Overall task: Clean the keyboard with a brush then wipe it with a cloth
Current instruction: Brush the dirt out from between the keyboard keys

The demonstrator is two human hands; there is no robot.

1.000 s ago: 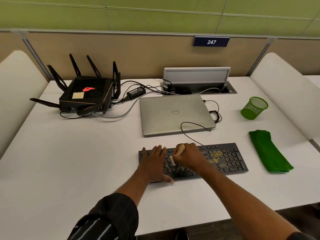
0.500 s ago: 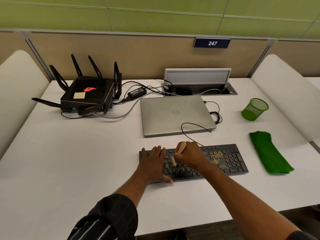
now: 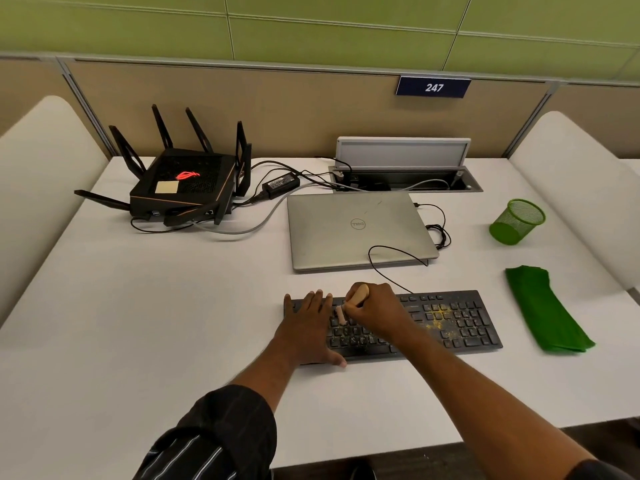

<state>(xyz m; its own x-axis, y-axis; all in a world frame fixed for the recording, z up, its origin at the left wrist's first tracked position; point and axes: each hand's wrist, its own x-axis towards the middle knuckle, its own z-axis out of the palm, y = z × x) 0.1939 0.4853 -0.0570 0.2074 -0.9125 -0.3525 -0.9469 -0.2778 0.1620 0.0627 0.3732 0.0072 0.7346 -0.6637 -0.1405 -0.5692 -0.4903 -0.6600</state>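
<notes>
Flat left hand (image 3: 308,328), curled right hand (image 3: 376,311)

Bright, even overhead light, soft shadows, slightly soft focus, wide-angle bending at edges.

from keyboard (image 3: 460,323): bare desk (image 3: 156,323) at 9 and 6 o'clock; laptop (image 3: 346,230) and looped cable (image 3: 391,249) close at 12; cloth (image 3: 543,310) at 3, mesh cup (image 3: 517,221) at 2
</notes>
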